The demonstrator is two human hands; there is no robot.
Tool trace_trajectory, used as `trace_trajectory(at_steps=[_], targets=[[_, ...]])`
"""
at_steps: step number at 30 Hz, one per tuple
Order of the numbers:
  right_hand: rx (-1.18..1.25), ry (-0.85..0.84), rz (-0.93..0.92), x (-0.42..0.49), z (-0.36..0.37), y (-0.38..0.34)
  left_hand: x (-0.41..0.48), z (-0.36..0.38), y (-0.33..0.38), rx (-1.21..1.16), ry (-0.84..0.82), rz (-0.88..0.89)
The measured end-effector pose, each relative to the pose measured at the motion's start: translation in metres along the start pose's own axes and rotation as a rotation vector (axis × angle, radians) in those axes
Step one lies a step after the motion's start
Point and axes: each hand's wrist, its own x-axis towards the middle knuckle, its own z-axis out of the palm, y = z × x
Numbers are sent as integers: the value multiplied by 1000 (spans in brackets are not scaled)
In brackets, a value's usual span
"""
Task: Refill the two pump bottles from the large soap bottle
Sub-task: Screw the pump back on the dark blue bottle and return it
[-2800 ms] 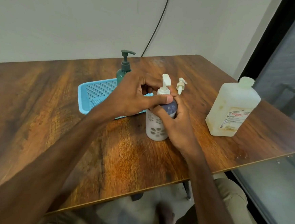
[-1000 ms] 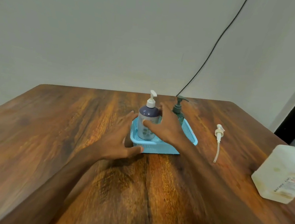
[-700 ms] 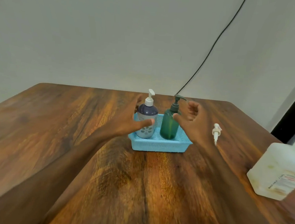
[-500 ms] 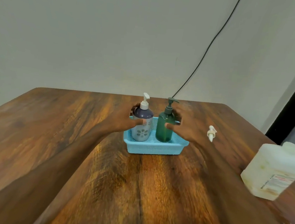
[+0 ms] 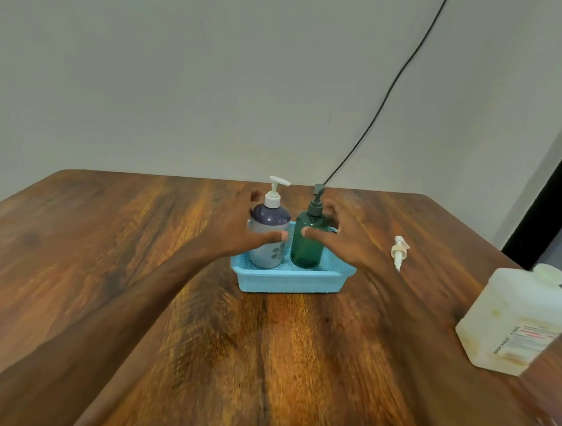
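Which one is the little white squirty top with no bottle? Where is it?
On the wooden table, find the blue basket in the middle and the large soap bottle near the right edge. Between them, the loose white pump lies flat on the wood. Unlike the pumps on the basket's purple-topped bottle and green bottle, it has no bottle.

Wooden table [image 5: 100, 266] bears blue tray [image 5: 287, 282], loose pump [image 5: 398, 252], large soap bottle [image 5: 520, 319].

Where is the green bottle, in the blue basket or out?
In. The green bottle stands upright inside the blue basket, beside the purple bottle.
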Motion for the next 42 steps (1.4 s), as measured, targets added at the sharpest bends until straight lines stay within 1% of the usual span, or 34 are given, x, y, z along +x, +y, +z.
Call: trace_trajectory(at_steps=[1, 3, 9, 13, 19, 24, 28, 31, 33, 34, 36, 38, 40, 42], targets=[[20, -44, -18, -1, -7, 0, 0, -1, -2, -6, -27, -2], [-12, -27, -40, -1, -11, 2, -2, -1, -6, -5, -33, 3], [-54, 346, -11, 1, 15, 3, -4, 6, 0, -29, 127, -16], [-67, 452, 13, 1, 25, 3, -5, 10, 2, -16, 167, -39], [-85, 489, 32, 2, 32, 5, -4, 10, 2, 11, 176, -50], [-96, 508, 13, -2, 32, 2, -5, 12, 0, 25, 182, -40], [-92, 504, 26, -3, 33, 1, -6, 13, -2, 40, 169, -64], [-70, 470, 45, -8, 33, 2, -16, 14, 5, 37, 143, -99], [-26, 462, 40, -19, 27, 0, -31, 15, 12, 64, 158, -133], [0, 484, 28, -27, 21, 0, -41, 16, 17, 89, 187, -144], [45, 566, 4, -45, 5, 6, -66, 20, 31, 111, 295, -93], [46, 647, 54, -60, -14, 22, -91, 30, 51, 76, 358, 39], [-28, 658, 177, -61, -32, 44, -107, 42, 69, 43, 319, 150], [-144, 570, 282, -51, -46, 71, -109, 56, 81, 39, 248, 242]])
